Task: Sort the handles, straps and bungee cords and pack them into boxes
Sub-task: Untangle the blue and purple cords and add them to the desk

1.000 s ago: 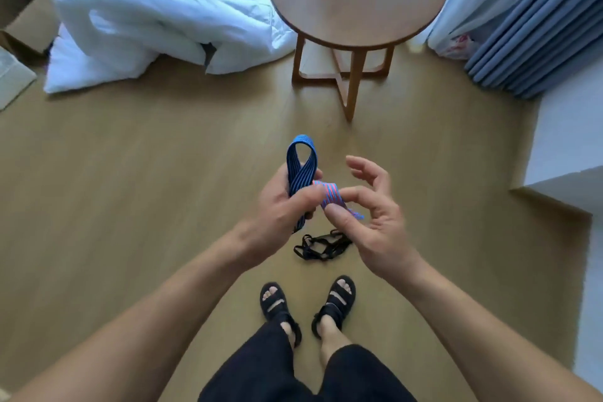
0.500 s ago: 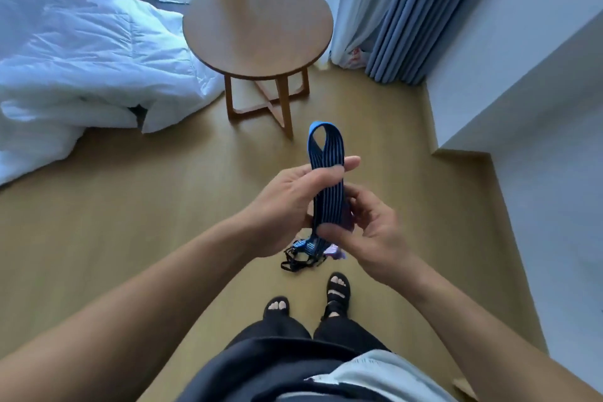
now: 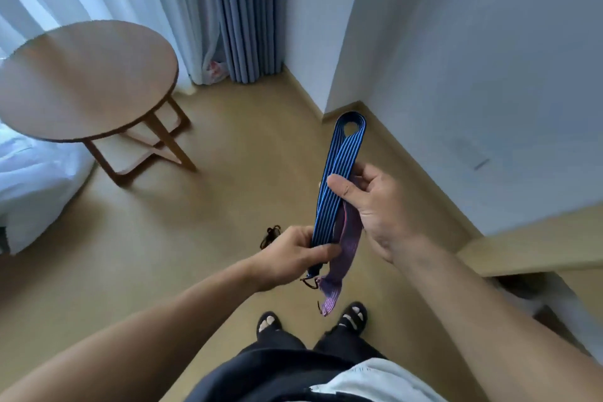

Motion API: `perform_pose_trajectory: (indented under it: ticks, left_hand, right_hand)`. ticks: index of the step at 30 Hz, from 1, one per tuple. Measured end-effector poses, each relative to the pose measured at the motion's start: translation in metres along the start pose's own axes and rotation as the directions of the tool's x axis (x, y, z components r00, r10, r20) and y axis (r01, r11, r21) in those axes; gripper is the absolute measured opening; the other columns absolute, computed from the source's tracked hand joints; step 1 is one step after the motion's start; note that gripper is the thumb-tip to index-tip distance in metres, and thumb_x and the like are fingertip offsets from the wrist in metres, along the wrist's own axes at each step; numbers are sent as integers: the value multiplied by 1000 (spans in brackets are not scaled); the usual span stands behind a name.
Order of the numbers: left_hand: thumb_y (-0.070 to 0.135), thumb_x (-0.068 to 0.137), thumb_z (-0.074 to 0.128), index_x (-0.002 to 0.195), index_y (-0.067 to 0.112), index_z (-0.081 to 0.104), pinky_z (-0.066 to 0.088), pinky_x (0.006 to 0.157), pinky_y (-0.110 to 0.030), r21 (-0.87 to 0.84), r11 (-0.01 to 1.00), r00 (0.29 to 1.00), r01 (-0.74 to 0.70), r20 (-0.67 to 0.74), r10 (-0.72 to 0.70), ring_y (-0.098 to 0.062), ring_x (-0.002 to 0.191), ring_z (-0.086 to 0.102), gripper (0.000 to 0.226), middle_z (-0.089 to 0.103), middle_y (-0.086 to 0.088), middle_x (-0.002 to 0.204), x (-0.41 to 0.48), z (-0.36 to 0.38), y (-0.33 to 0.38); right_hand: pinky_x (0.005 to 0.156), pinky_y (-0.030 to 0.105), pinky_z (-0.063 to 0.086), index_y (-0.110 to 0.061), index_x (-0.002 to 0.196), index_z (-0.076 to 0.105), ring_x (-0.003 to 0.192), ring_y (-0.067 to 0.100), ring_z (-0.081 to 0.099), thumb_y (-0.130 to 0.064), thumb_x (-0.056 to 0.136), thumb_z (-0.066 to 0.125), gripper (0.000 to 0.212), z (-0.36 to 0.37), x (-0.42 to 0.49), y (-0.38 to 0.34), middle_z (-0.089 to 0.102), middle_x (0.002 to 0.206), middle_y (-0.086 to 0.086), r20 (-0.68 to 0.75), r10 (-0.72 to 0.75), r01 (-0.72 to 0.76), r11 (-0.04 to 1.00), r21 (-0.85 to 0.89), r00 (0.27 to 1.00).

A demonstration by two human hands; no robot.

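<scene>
Person standing, view straight down the arms; both held out in front, above the wooden floor [image 3: 195,238].

- Blue striped bungee strap [image 3: 339,179]: folded flat into a long doubled loop, held in the air between the two hands, tilted with the folded end uppermost and pointing toward the wall corner.
- Left-hand grip [image 3: 293,254]: closed round the strap's lower end, fingers curled, thumb lying across the front.
- Right-hand grip [image 3: 378,206]: closed at mid-length, thumb pressed on the blue face, fingers wrapped behind.
- Purple strap [image 3: 346,245]: lies just beside the blue one under the right palm and hangs loose below both hands. Which hand actually pins it, cannot tell.
- Small dark ends show below the left hand; too blurred to name.
- Tangle of black cord [image 3: 270,237] on the floor, partly hidden behind the left hand.

Surroundings: round wooden table [image 3: 88,81] to the left, white duvet [image 3: 32,189] beside it, grey-blue curtain [image 3: 248,10] in the corner. Black sandals [image 3: 354,316] on the feet.
</scene>
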State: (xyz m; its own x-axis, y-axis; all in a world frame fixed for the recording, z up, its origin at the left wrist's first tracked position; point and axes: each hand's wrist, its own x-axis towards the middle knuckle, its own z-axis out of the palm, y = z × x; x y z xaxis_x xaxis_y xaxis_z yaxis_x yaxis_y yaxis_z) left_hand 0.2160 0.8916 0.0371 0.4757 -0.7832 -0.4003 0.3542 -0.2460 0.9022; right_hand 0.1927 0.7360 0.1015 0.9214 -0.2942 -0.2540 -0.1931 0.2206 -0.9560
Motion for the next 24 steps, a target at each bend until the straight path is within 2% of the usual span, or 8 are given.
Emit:
perform_pose_trajectory:
  ticks: [2, 4, 7, 10, 13, 16, 21, 24]
  left_hand:
    - [25, 89, 63, 95, 10, 68, 52, 79, -37, -38, 999, 999, 15, 43, -14, -18, 82, 62, 16, 69, -8, 89, 10, 15, 5]
    - [21, 92, 62, 92, 16, 70, 52, 82, -39, -52, 998, 997, 32, 68, -28, -20, 83, 64, 10, 70, -7, 90, 19, 31, 11]
    - [13, 97, 58, 98, 11, 71, 52, 91, -46, -70, 997, 998, 45, 37, -42, -28, 90, 66, 13, 72, -13, 97, 35, 62, 23]
    - [13, 97, 56, 105, 2, 67, 52, 94, -47, -83, 994, 997, 69, 38, -66, -30, 92, 67, 18, 71, -16, 98, 50, 99, 35]
    - [15, 96, 59, 103, 2, 67, 54, 87, -44, -24, 997, 996, 74, 55, -73, -28, 87, 66, 17, 70, -16, 94, 63, 144, 44]
    - [16, 93, 63, 100, 0, 68, 55, 76, -36, 50, 996, 994, 69, 79, -73, -25, 82, 65, 18, 69, -13, 89, 75, 195, 50]
    - [15, 95, 60, 102, 0, 69, 54, 76, -36, 64, 995, 989, 72, 125, -80, -27, 85, 65, 19, 70, -14, 94, 94, 271, 58]
    - [16, 96, 59, 94, 8, 70, 58, 74, -38, 63, 996, 989, 66, 129, -73, -31, 84, 66, 14, 71, -13, 89, 106, 311, 65]
  right_hand:
    - [85, 41, 53, -5, 112, 64, 86, 24, 66, -18, 90, 63, 25, -25, -13, -1, 71, 91, 6, -31, 19, -18, 999, 48, 999]
    - [86, 43, 51, -4, 116, 62, 89, 27, 65, -21, 95, 57, 27, -48, -34, 5, 69, 96, 10, -36, 48, -45, 997, 67, 998]
    - [83, 36, 52, -12, 124, 59, 95, 24, 67, -22, 95, 57, 30, -78, -72, 23, 72, 107, 10, -68, 67, -61, 994, 93, 995]
    - [84, 40, 55, -22, 134, 52, 97, 24, 69, -31, 87, 58, 48, -109, -110, 43, 72, 110, 11, -163, 124, -105, 987, 122, 979]
    - [79, 37, 58, -12, 119, 62, 90, 24, 70, -22, 92, 59, 29, -143, -140, 54, 75, 101, 10, -315, 127, -89, 987, 133, 941]
    - [83, 46, 57, -16, 100, 66, 88, 24, 71, -14, 92, 63, 8, -177, -161, 56, 75, 93, 6, -479, 12, -29, 999, -29, 878]
    - [62, 23, 54, -32, 91, 60, 70, 4, 69, -17, 89, 68, 17, -232, -202, 52, 72, 83, -17, -622, -257, 62, 946, -317, 740]
    - [67, 36, 56, -31, 81, 58, 75, 13, 69, -20, 87, 70, 18, -268, -229, 50, 69, 89, -13, -663, -262, 55, 947, -317, 701]
